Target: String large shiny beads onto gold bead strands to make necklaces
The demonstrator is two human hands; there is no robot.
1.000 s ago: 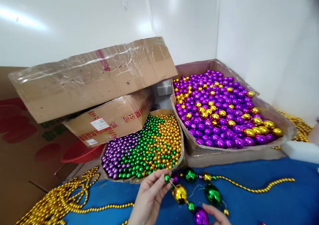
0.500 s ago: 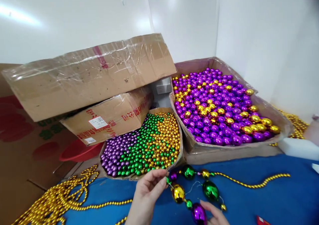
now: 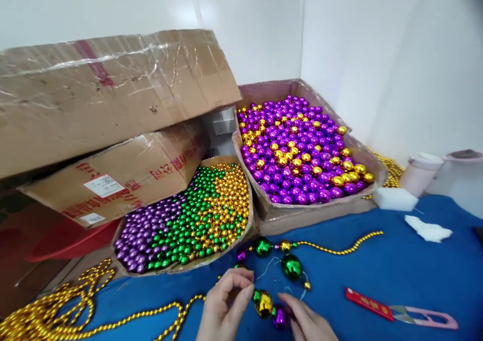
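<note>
My left hand (image 3: pixel 228 303) is closed, thumb and forefinger pinched together on the string of a bead strand. Beside those fingertips hangs a small green bead (image 3: pixel 257 295), followed by a large shiny gold bead (image 3: pixel 263 303) and a purple bead (image 3: pixel 279 316). My right hand (image 3: pixel 311 321) is at the purple bead, its fingers curled against it and partly hiding it. Just beyond lie a large green bead (image 3: pixel 292 266), another green bead (image 3: pixel 262 246) and a gold bead (image 3: pixel 285 245), joined to a thin gold bead chain (image 3: pixel 339 251). Loose pale thread (image 3: pixel 268 269) curls between them.
A carton (image 3: pixel 252 218) of small purple, green and gold beads stands behind my hands, with a bigger box (image 3: pixel 309 207) of purple and gold balls at its right. Gold bead chains (image 3: pixel 56 308) pile up at left. Pink-handled snips (image 3: pixel 426 317) lie at right near white foam (image 3: pixel 395 198).
The view has turned right, bringing the snips and foam fully in. My hands have come nearer each other, and the held gold and purple beads have shifted toward me, away from the lying beads.
</note>
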